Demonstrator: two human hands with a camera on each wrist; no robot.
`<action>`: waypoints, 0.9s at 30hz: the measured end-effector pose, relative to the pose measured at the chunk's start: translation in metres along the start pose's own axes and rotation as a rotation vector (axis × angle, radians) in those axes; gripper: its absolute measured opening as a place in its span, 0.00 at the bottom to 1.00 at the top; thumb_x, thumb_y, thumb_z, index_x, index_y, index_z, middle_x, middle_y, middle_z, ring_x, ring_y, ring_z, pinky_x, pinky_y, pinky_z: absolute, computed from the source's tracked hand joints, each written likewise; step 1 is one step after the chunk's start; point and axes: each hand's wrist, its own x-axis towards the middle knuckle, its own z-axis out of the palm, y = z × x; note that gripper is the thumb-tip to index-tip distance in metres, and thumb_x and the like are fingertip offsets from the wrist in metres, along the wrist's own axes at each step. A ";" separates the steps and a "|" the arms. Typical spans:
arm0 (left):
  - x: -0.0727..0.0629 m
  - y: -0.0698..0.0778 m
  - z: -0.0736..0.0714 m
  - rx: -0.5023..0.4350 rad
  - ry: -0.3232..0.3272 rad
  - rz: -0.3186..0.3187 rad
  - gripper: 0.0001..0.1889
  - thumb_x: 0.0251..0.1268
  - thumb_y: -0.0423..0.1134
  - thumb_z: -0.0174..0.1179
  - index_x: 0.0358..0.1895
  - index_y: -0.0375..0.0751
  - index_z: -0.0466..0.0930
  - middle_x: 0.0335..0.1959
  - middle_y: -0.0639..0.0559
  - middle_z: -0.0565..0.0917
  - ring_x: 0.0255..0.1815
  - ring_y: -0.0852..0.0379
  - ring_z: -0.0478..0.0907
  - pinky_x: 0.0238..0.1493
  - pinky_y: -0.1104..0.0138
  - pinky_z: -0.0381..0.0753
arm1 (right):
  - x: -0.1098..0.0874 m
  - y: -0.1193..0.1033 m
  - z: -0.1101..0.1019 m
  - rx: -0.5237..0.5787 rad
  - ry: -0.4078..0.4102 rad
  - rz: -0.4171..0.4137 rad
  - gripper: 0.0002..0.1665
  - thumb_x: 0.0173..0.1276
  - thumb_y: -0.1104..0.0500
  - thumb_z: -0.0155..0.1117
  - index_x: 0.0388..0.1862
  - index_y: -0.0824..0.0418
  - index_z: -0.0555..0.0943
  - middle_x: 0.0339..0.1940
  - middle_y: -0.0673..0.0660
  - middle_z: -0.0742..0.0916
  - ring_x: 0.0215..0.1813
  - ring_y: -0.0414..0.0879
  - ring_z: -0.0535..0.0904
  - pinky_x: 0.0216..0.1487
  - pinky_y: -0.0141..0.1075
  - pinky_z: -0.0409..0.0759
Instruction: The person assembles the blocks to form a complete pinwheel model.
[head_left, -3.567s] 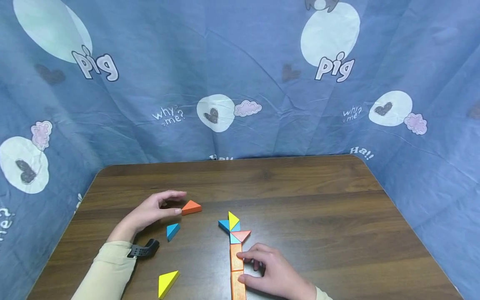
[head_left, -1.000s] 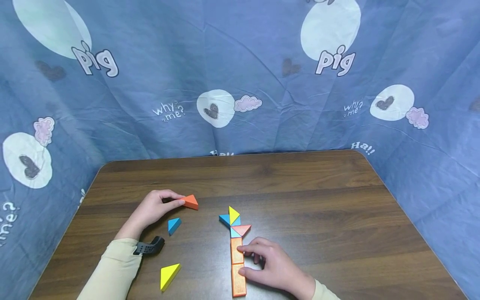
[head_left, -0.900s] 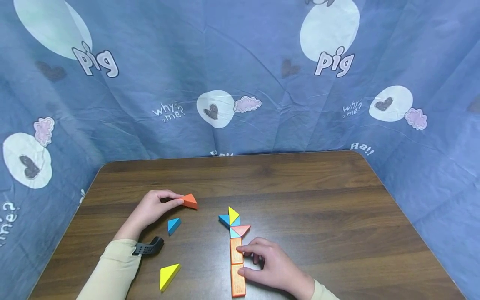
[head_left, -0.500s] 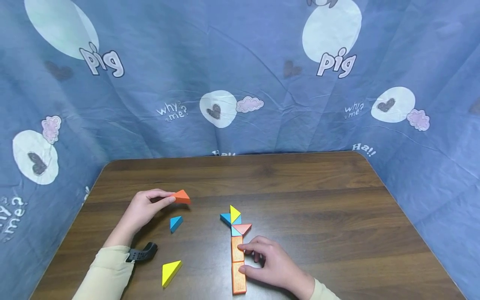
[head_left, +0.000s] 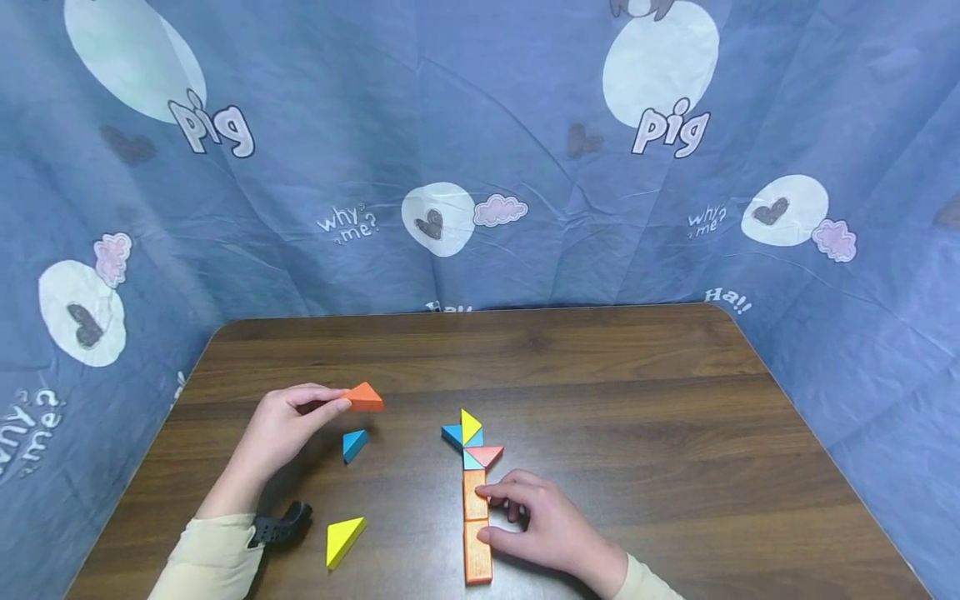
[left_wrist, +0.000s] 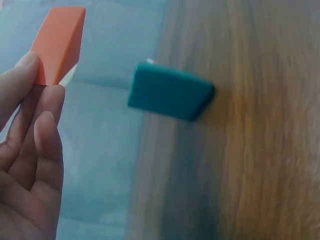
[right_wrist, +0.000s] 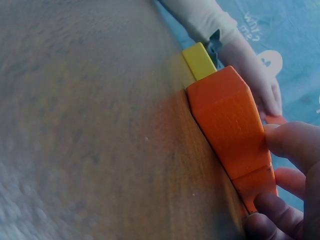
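Note:
My left hand pinches an orange triangular block between thumb and fingers. The block is off the table, with a shadow below it. In the left wrist view a blue triangular block stands beyond the fingers. My right hand rests on two orange rectangular blocks: the index fingertip touches the far one, the thumb the near one. They lie end to end in a column. At its far end sit a yellow triangle, a red-pink triangle and several blue triangles.
A yellow triangular block lies at the left, nearer me than the blue one. A black strap is on the left wrist. The brown wooden table ends at a blue printed cloth behind and at both sides.
My left hand, earlier beside the orange triangle, has taken hold of it, lifted it and shifted slightly left. The right hand stays on the column. The head view has moved slightly.

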 end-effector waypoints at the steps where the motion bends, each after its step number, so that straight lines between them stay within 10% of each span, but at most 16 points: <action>1: -0.001 0.003 0.000 0.002 0.008 0.007 0.18 0.61 0.57 0.67 0.48 0.52 0.89 0.42 0.58 0.87 0.38 0.58 0.82 0.35 0.68 0.81 | 0.000 0.000 0.000 0.000 0.000 -0.002 0.24 0.61 0.49 0.75 0.55 0.53 0.84 0.39 0.43 0.83 0.30 0.31 0.74 0.33 0.23 0.73; 27: -0.016 0.054 0.028 0.053 -0.055 0.128 0.09 0.57 0.49 0.72 0.41 0.56 0.90 0.32 0.68 0.85 0.26 0.64 0.77 0.25 0.68 0.77 | 0.001 -0.001 0.000 -0.011 0.008 -0.012 0.23 0.61 0.49 0.75 0.54 0.52 0.84 0.39 0.42 0.82 0.30 0.32 0.74 0.33 0.24 0.73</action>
